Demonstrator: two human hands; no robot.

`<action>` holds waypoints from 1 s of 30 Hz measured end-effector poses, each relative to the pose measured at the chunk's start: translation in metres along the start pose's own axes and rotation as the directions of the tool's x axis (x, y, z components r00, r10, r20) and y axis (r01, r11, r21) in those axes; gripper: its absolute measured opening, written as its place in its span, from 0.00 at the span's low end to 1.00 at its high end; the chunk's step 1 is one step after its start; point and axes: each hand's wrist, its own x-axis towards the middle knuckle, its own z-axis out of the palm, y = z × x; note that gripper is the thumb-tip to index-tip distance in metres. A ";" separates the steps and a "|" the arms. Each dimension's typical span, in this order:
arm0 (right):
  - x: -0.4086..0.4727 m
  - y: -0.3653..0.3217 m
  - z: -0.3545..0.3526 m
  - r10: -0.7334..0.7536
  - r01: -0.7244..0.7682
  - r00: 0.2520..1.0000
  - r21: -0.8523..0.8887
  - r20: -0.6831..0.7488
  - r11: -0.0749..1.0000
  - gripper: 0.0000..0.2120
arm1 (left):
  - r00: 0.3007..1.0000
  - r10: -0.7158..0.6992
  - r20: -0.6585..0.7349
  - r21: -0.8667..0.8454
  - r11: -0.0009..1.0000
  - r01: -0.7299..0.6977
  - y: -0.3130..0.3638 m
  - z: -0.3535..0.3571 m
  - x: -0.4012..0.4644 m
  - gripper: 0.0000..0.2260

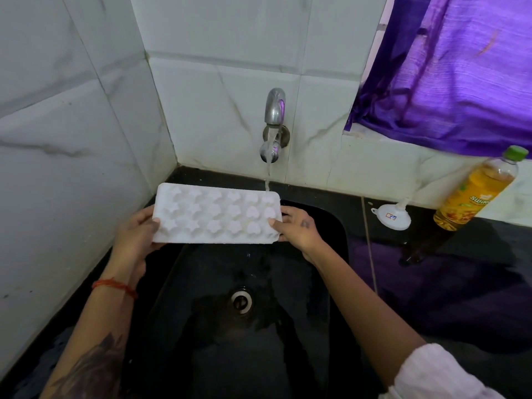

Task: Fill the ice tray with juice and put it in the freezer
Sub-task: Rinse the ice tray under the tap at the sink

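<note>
step: rinsing ice tray [217, 214] mid-frame over sink [331, 226] | left hand [135, 234], right hand [298, 228] pinching its short ends | tip: tilting slowly lets tap [275, 108] water sweep every mould | juice bottle [478, 191] waiting right

Both hands, left hand [135, 231] and right hand [298, 227], gripped white ice tray [216, 214] by its ends over black sink [331, 226]; tap [275, 110] water struck tray's right corner.

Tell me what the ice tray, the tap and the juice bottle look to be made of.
Ice tray: matte white, soft-edged moulded cavities, probably silicone or plastic. Tap: shiny grey metal, mirroring the purple curtain. Juice bottle: clear plastic, yellow liquid visible inside, green cap.
</note>
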 end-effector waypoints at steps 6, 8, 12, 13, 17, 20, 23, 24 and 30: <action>0.010 -0.028 0.001 -0.181 0.174 0.983 -0.194 -0.021 0.965 0.17 | 0.998 -0.057 -0.036 -0.003 0.998 0.057 -0.014 -0.008 0.005 0.15; 0.008 -0.037 -0.008 -0.241 0.225 0.970 -0.228 -0.044 0.947 0.17 | 0.998 -0.060 -0.013 0.002 0.998 0.060 -0.017 0.003 0.002 0.16; 0.001 -0.051 -0.031 -0.324 0.280 0.936 -0.267 -0.139 0.922 0.16 | 0.995 -0.072 0.070 0.023 0.997 0.070 -0.016 0.042 -0.010 0.19; -0.002 -0.053 -0.038 -0.343 0.287 0.923 -0.286 -0.172 0.914 0.15 | 0.992 -0.081 0.101 0.022 0.997 0.079 -0.017 0.053 -0.013 0.19; -0.015 -0.059 -0.071 -0.373 0.292 0.880 -0.287 -0.293 0.912 0.16 | 0.967 -0.136 0.216 0.066 0.990 0.124 -0.023 0.099 -0.022 0.13; -0.024 -0.057 -0.094 -0.383 0.278 0.845 -0.307 -0.372 0.910 0.18 | 0.944 -0.169 0.284 0.129 0.982 0.137 -0.028 0.128 -0.020 0.12; -0.029 -0.047 -0.113 -0.374 0.257 0.813 -0.301 -0.446 0.918 0.21 | 0.947 -0.158 0.281 0.203 0.974 0.102 -0.024 0.150 -0.017 0.14; -0.030 -0.042 -0.118 -0.364 0.247 0.806 -0.293 -0.467 0.924 0.21 | 0.950 -0.150 0.274 0.228 0.970 0.087 -0.021 0.156 -0.016 0.14; -0.029 -0.006 -0.132 -0.254 0.141 0.786 -0.238 -0.563 0.961 0.21 | 0.953 -0.052 0.297 0.201 0.980 -0.009 -0.005 0.163 -0.020 0.16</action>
